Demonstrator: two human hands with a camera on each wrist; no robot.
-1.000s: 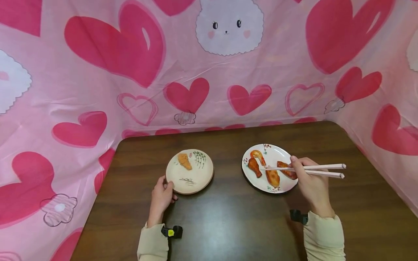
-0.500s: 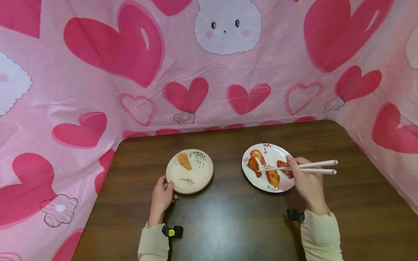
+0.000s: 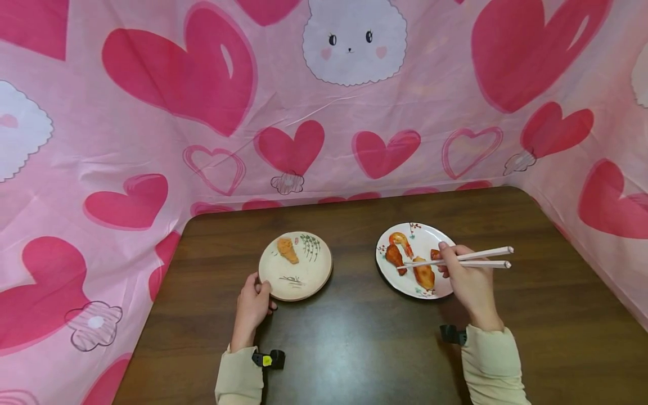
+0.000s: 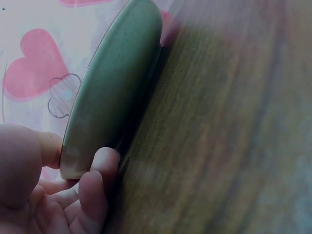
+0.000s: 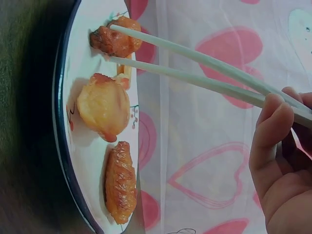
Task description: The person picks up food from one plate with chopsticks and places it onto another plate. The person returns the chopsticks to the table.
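On the wood-grained bench (image 3: 344,349), the left hand (image 3: 253,302) pinches the rim of a smooth, round cream plate (image 3: 311,273) bearing a rough-crusted tan drumstick (image 3: 288,250). The right hand (image 3: 471,284), curled closed, grips slender white chopsticks (image 3: 493,252) angled over a dark-rimmed white plate (image 3: 430,236), their ends parted at a glossy brown drumstick (image 3: 392,256); whether they touch it is hard to tell.

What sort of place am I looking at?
Likely a staged tabletop booth: heart-print cloth hangs along three sides of a wood-grain table with a cream plate and a white plate.
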